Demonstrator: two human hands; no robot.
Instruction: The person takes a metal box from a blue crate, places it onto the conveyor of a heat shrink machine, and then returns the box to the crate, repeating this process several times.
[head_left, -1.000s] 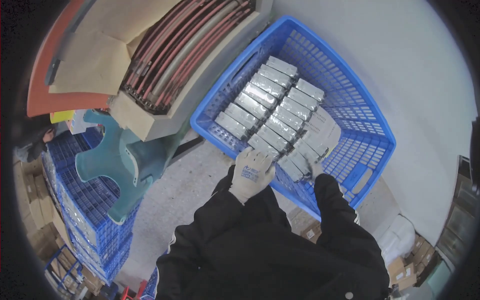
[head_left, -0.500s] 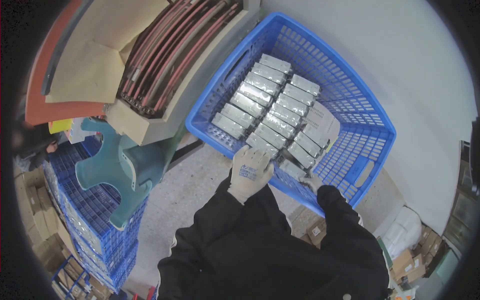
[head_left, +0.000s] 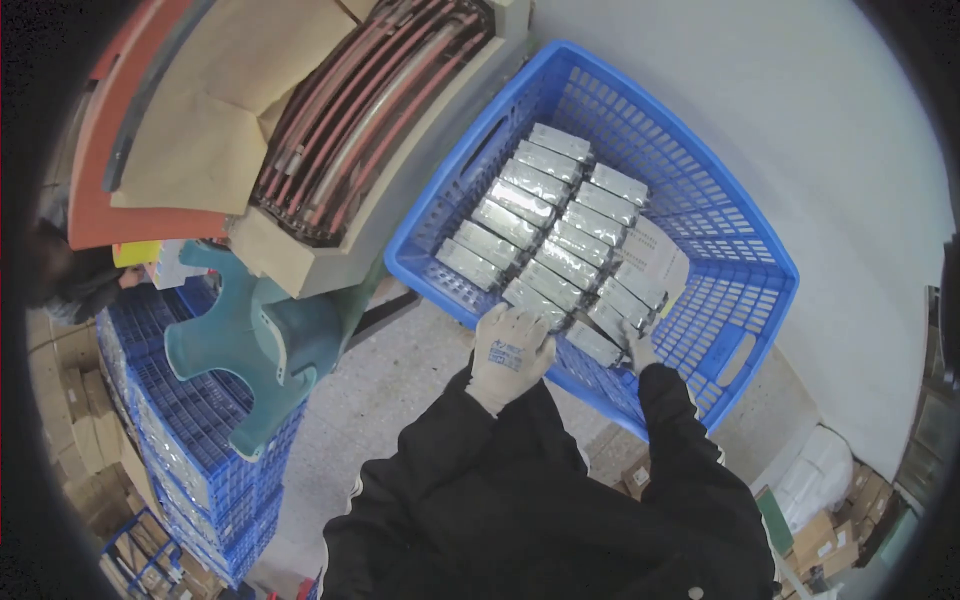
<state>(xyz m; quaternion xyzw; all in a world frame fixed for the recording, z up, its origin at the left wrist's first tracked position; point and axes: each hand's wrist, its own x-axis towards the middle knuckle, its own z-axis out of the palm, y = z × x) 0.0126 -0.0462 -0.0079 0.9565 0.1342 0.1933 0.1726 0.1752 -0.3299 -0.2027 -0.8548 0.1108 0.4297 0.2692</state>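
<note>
Rows of silver, shiny-topped rectangular blocks (head_left: 567, 262) stand side by side inside a blue plastic basket (head_left: 683, 120). My left hand (head_left: 510, 358), in a whitish glove with blue print, lies over the basket's near rim, its fingers apart and reaching the closest block of the middle row. Farther right, my gloved right hand (head_left: 641, 350) is inside the basket at the right end of the nearest silver block (head_left: 594, 344). Its fingers are bent against the block ends and partly hidden. A printed white sheet (head_left: 655, 252) lies beside the right-hand row.
Left of the basket stands a carton (head_left: 290, 262) holding reddish curved strips (head_left: 365, 120). A green plastic stool (head_left: 255, 345) rests on stacked blue crates (head_left: 215, 480). Another person's dark sleeve (head_left: 85, 285) is at the far left. A white wall (head_left: 830, 180) borders the right.
My right hand has moved upward along the ends of the near blocks. My left hand stays at the rim. The whole view has shifted slightly.
</note>
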